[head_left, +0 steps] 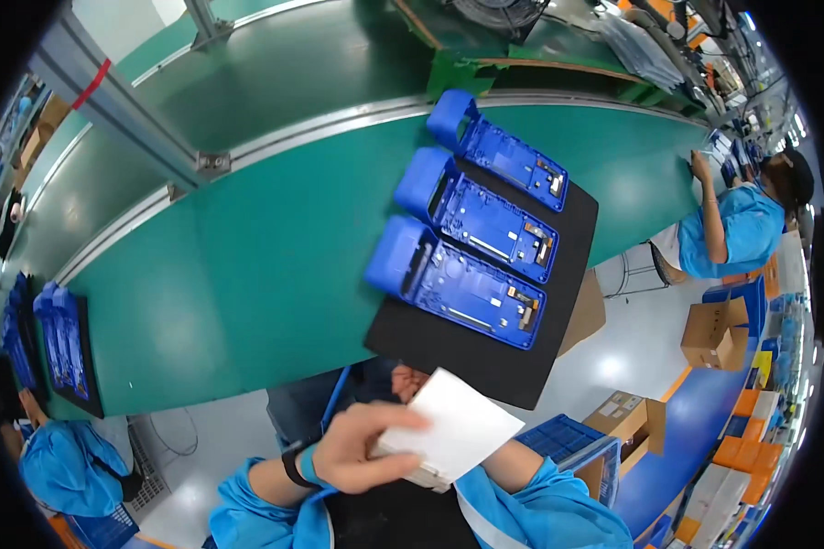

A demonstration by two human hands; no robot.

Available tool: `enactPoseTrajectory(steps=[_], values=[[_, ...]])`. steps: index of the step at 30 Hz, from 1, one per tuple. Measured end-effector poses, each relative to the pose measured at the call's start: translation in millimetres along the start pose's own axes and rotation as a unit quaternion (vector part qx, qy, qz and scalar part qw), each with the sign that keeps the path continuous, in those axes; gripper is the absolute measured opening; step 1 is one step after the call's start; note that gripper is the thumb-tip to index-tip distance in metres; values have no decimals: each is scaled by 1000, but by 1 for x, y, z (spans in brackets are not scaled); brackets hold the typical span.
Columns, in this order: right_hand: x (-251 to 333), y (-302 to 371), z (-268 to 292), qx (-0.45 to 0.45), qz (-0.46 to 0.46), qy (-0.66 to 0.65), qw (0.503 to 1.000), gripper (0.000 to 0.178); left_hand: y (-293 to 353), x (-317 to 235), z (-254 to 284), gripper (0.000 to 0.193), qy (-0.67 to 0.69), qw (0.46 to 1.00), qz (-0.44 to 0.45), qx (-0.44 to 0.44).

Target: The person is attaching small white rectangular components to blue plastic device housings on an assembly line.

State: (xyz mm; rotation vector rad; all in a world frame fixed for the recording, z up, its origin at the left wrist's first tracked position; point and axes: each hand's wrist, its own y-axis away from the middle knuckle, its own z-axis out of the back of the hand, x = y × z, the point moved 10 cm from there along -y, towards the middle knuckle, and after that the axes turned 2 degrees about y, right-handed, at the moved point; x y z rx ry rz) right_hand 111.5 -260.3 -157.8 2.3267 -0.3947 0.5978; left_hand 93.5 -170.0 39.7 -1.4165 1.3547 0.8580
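A stack of white sheets or a white pad (462,421) is pinched between the thumb and fingers of my left hand (366,448); layered edges show at its lower end. Behind the pad, most of my right hand (410,380) is hidden, and only its curled fingers show past the pad's upper left side. What they hold, if anything, cannot be seen. Just beyond lies a black mat (430,343) bearing three blue plastic device housings, a near one (471,288), a middle one (494,224) and a far one (513,160). Ribbon connectors show inside their right ends.
The green workbench (247,274) runs across, with a metal post (119,101) at its far left edge. More blue housings (59,334) stand on a mat at left. Co-workers sit at left (73,467) and right (742,220). A blue crate (568,439) and cardboard boxes (627,416) are at lower right.
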Motion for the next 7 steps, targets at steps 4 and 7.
enactPoseTrajectory(steps=[4,7], values=[[104,51,35,-59,358,151,920,43,2,-36,30,26,-40,990,-116,-76],[132,78,67,-127,362,1,923,51,67,-65,117,19,-340,855,-108,-376]])
